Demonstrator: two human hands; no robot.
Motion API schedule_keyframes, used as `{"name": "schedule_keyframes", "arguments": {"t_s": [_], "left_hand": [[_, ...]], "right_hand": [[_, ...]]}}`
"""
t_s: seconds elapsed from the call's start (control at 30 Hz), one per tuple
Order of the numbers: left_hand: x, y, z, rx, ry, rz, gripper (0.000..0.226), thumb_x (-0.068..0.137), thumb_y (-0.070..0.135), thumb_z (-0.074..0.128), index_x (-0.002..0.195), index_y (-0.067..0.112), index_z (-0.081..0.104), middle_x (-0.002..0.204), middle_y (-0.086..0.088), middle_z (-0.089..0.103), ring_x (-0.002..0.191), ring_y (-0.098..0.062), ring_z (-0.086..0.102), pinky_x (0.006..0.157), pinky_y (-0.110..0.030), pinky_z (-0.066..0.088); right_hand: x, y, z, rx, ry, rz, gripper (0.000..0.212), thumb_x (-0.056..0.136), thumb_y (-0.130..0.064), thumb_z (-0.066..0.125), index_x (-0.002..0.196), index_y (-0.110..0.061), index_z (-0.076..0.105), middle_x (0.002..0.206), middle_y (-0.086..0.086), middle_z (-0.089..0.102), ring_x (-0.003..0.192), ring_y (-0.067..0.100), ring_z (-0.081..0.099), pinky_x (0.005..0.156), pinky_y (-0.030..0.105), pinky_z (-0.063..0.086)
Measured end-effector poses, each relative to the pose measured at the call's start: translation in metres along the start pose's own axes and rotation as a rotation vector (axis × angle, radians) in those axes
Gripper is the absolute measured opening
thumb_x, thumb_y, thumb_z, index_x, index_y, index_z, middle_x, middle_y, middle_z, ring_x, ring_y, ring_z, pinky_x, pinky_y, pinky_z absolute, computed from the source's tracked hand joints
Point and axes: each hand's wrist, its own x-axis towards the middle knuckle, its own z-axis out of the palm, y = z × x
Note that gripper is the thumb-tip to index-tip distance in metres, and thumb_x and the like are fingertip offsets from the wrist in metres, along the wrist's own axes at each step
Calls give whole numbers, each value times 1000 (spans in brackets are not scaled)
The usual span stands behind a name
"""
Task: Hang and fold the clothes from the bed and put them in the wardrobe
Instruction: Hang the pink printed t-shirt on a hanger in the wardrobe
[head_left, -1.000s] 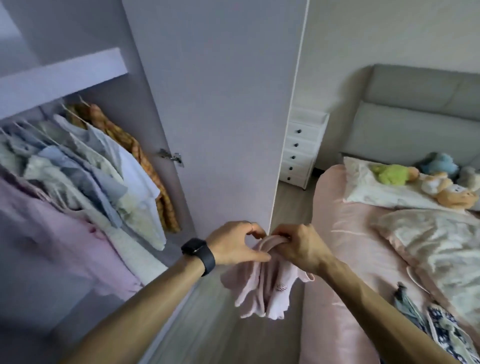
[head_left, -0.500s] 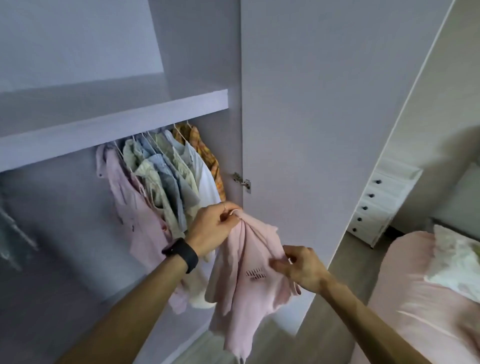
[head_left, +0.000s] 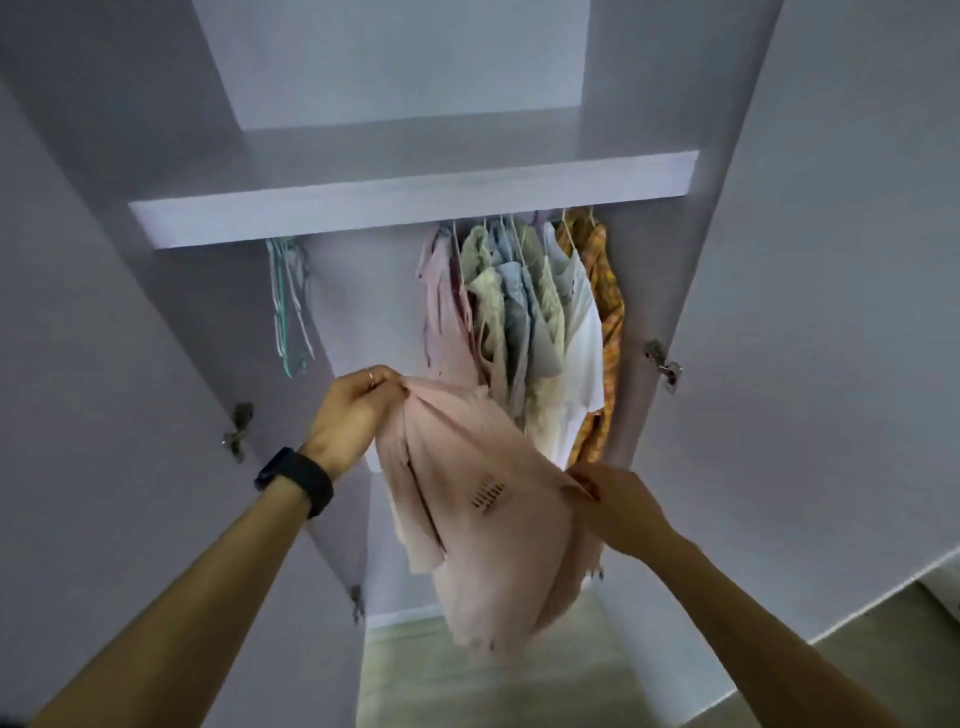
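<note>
The pink shirt (head_left: 483, 519) hangs in the air before the open wardrobe (head_left: 363, 208), held only at two edges, so it could slip to the floor if one pinch loosens. My left hand (head_left: 353, 410) pinches its bunched top; my right hand (head_left: 618, 504) pinches the side edge.

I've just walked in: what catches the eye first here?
A crumpled pale pink cloth garment fills the centre, gripped by the left hand at its top and pinched by the right hand at its side. Behind it, pastel shirts on hangers hang under the lilac wardrobe shelf.
</note>
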Motion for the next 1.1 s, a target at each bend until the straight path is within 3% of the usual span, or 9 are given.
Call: {"name": "schedule_keyframes", "arguments": {"t_s": [0.1, 0.3, 0.43, 0.53, 0.6, 0.7, 0.83, 0.97, 1.1], "left_hand": [[-32, -19, -20, 49, 29, -113, 15, 72, 26, 59, 57, 22, 60, 59, 7, 50, 56, -10, 44, 59, -28, 34], [-65, -42, -36, 214, -135, -233, 17, 66, 30, 61, 60, 14, 59, 63, 2, 53, 62, -13, 47, 67, -33, 35], [-73, -37, -30, 482, -605, -335, 14, 72, 33, 69, 58, 29, 66, 63, 17, 61, 61, -4, 55, 62, -18, 39], [-69, -30, -15, 606, -816, -390, 7, 81, 37, 70, 81, 43, 74, 84, 24, 71, 78, 7, 65, 80, -15, 45], [-57, -21, -18, 638, -739, -301, 14, 87, 34, 67, 95, 44, 72, 97, 22, 71, 91, 2, 66, 92, -20, 47], [-33, -5, -21, 604, -459, -107, 19, 94, 28, 64, 107, 41, 67, 106, 18, 64, 96, -3, 61, 83, -16, 46], [-7, 18, -10, 343, -232, 58, 46, 89, 34, 71, 131, 37, 53, 122, 13, 56, 106, -7, 55, 76, -8, 40], [16, 49, 1, 221, -389, 106, 59, 86, 37, 74, 139, 43, 48, 142, 15, 47, 128, -6, 43, 99, -23, 37], [30, 65, 6, 264, -591, 92, 17, 85, 41, 72, 101, 34, 70, 109, 11, 69, 108, -5, 59, 99, -34, 42]], "right_hand": [[27, -14, -10, -89, 233, -94, 16, 95, -32, 65, 106, -31, 77, 101, -3, 57, 96, 21, 57, 69, 28, 43], [55, -58, -26, -298, 245, -66, 21, 95, -44, 52, 103, -40, 72, 94, -5, 70, 87, 26, 66, 64, 29, 39], [59, -89, -40, -311, 288, -161, 21, 95, -36, 52, 104, -40, 71, 98, -4, 71, 89, 26, 66, 65, 30, 41], [58, -102, -50, -145, 205, -396, 24, 94, -17, 57, 110, -28, 71, 107, -1, 72, 97, 24, 65, 78, 32, 49], [52, -113, -55, -32, 193, -500, 31, 91, -4, 57, 114, -19, 70, 110, 0, 72, 96, 19, 65, 82, 23, 46], [42, -125, -64, 193, 199, -546, 37, 84, -1, 50, 108, -20, 70, 94, -18, 69, 76, 1, 62, 66, 6, 39], [38, -132, -76, 333, 112, -509, 58, 79, 5, 43, 103, -41, 68, 95, -5, 67, 62, 5, 56, 55, 9, 36], [33, -143, -92, 402, 11, -498, 52, 78, -5, 44, 106, -40, 70, 107, 0, 70, 100, 26, 66, 83, 41, 55], [22, -145, -108, 500, -64, -493, 39, 86, -5, 51, 109, -29, 72, 112, -6, 74, 108, 11, 68, 91, 30, 55]]}}
